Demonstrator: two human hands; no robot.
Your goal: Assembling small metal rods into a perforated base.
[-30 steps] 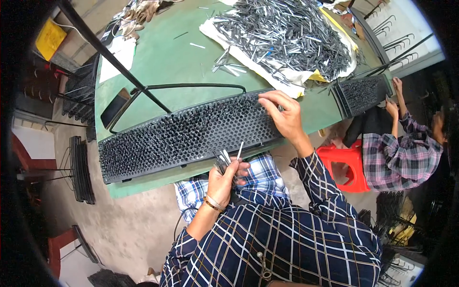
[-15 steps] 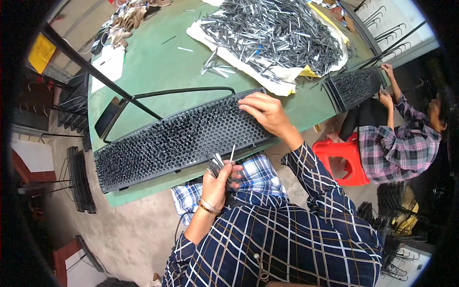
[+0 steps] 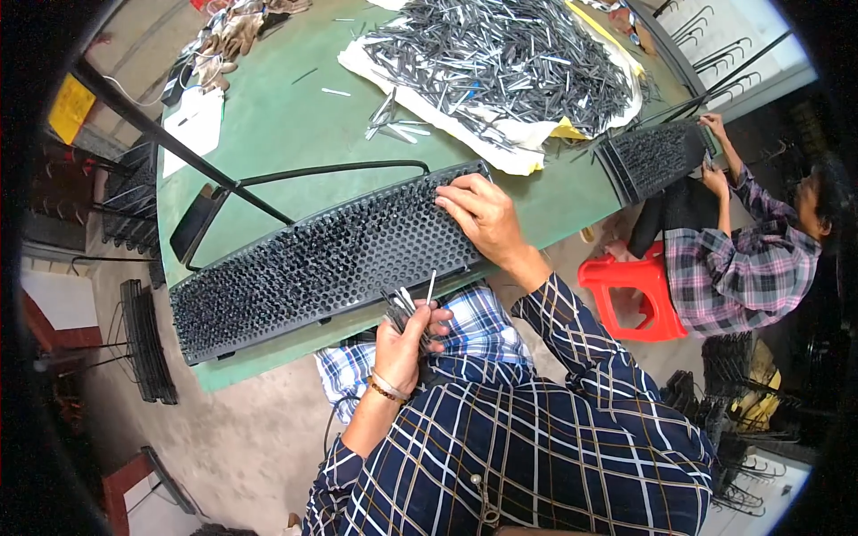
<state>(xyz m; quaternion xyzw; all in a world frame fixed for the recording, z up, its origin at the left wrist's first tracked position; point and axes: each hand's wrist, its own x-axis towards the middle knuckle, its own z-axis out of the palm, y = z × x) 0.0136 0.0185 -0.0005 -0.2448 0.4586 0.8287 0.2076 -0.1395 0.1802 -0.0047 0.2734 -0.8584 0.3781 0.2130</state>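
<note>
A long black perforated panel (image 3: 402, 243) lies aslant along the near edge of the green table. Dark short pieces stand in the holes across its left and middle; more bare holes show toward the right. My left hand (image 3: 399, 350) is closed around a bundle of thin black and silver strips (image 3: 399, 308), just below the panel's front edge. One pale strip (image 3: 432, 286) sticks up from its fingertips. Over the panel's right end, my right hand (image 3: 487, 221) has its fingers bent together against the holes. Whatever is between those fingertips is hidden.
A big heap of similar strips (image 3: 509, 76) lies on a white sheet, with a few loose strips (image 3: 393, 125) beside it. A black metal bar (image 3: 179, 147) crosses the table at left. At right, a co-worker (image 3: 737, 259) handles another panel (image 3: 660, 161) near a red stool (image 3: 633, 290).
The whole view has shifted slightly, with the table and panel a little further left in the picture. Both hands keep nearly the same places at the panel.
</note>
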